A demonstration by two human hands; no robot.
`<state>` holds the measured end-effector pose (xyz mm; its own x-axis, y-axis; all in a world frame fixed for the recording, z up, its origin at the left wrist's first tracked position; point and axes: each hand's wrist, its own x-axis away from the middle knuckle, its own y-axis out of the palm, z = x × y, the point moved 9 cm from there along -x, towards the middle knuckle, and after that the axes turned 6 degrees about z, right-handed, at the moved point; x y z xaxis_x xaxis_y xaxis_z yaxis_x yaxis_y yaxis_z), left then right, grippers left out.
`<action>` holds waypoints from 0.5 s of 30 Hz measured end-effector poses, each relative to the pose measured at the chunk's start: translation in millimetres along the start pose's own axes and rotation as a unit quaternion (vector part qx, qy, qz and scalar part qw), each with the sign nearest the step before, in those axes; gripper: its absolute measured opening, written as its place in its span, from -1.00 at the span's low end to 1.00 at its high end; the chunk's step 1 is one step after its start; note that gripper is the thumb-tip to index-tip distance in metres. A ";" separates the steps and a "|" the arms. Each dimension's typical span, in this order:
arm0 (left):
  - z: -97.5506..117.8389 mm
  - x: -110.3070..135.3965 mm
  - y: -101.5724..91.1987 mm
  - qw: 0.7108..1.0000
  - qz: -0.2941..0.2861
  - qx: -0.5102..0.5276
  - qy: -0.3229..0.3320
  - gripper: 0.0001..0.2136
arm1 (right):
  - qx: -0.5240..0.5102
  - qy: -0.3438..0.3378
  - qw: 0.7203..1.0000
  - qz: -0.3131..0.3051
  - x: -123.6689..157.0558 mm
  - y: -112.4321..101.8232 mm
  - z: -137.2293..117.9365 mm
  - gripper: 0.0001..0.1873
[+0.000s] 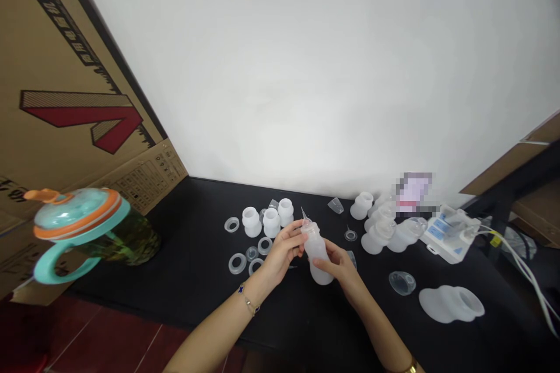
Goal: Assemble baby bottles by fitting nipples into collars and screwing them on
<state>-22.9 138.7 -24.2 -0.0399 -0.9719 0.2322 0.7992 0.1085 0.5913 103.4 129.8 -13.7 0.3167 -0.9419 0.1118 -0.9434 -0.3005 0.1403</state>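
Black table surface (196, 268) runs along a plain white wall (306, 70). At frame centre, the right hand (339, 268) is closed around the lower body of a translucent white bottle (317, 253), held upright above the table. Left hand (284, 250) is pinched on the bottle's neck, fingertips (300, 236) closed on a small fitting at its top. At 11 o'clock of the bottle stand three short white bottles (269, 218); at 9 o'clock lie clear rings (238, 262). At 3 o'clock lies a frosted funnel part (450, 303), with a white pump unit (450, 233) at 2 o'clock. A teal-handled jug (87, 230) and a cardboard box (65, 99) sit far toward 9 o'clock
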 end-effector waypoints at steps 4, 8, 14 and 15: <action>1.7 0.4 0.7 1.000 -0.002 0.001 0.004 -0.57 | -0.007 0.002 1.000 -0.003 -1.2 -0.6 2.2 -0.46; 2.3 0.1 1.2 1.000 -0.004 0.004 0.007 -0.57 | -0.008 0.002 1.000 0.001 -2.3 -2.0 4.6 -0.46; 1.0 -0.4 0.3 1.000 0.000 -0.004 0.004 -0.58 | -0.004 -0.003 1.000 0.001 -2.6 -1.6 4.1 -0.46; 0.8 -0.4 0.0 1.000 0.000 -0.005 0.003 -0.58 | -0.003 -0.004 1.000 0.000 -2.6 -1.3 3.7 -0.46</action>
<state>-23.4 139.3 -23.7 -0.0363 -0.9729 0.2284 0.8052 0.1069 0.5833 103.5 132.1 -17.7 0.3161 -0.9431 0.1035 -0.9428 -0.3000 0.1453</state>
